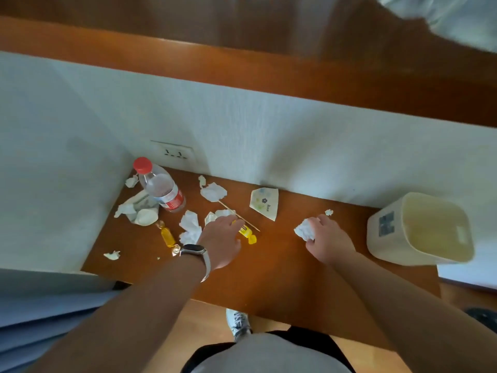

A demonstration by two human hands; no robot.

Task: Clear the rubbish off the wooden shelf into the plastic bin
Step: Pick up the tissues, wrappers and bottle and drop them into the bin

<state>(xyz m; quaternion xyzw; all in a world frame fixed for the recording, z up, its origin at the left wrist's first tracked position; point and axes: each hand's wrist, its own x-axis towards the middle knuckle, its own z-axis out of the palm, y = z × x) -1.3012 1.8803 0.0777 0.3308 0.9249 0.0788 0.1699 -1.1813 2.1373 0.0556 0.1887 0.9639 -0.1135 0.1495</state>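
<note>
- Right hand (329, 238) clenches a tissue wad (305, 230) on the side nearest the plastic bin (382, 232), which sits by the wooden shelf's (279, 267) right end.
- Left hand (220, 238) reaches over the scraps (191, 224) mid-shelf, fingers loose and holding nothing.

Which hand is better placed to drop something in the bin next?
Right. The right hand grips a crumpled tissue and lies nearer the bin; the left hand reaches over scraps farther away.
</note>
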